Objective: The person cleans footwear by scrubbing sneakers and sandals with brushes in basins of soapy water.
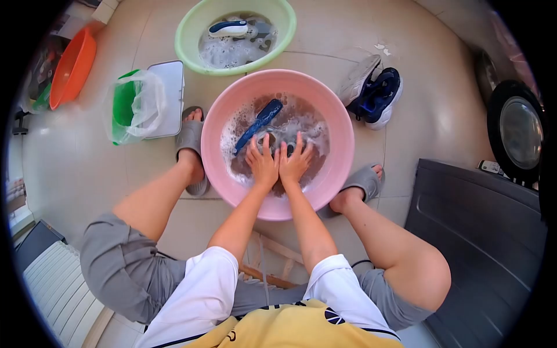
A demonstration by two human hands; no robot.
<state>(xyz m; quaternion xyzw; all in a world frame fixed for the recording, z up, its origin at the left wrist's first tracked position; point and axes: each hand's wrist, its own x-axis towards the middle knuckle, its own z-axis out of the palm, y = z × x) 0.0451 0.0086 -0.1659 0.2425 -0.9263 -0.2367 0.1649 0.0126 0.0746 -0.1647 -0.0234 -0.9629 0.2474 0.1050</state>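
Both hands are in a pink basin (216, 110) of brownish, foamy water, side by side with the wrists close together. My left hand (262, 165) has its fingers spread at the water's surface. Beside it, my right hand (295, 162) also has its fingers spread. Greyish, dark material shows in the suds around the fingertips; its kind is hidden by foam and hands. A long dark blue object (258, 124) lies slantwise in the water just beyond my left hand, untouched as far as I can see; its kind is unclear.
Behind stands a light green basin (183, 35) with a blue-and-white brush (228, 28) in suds. A pair of sneakers (377, 95) sits to the right. A plastic-lined green bin (123, 110) and an orange basin (72, 68) are left. A dark grey panel (476, 249) borders the right.
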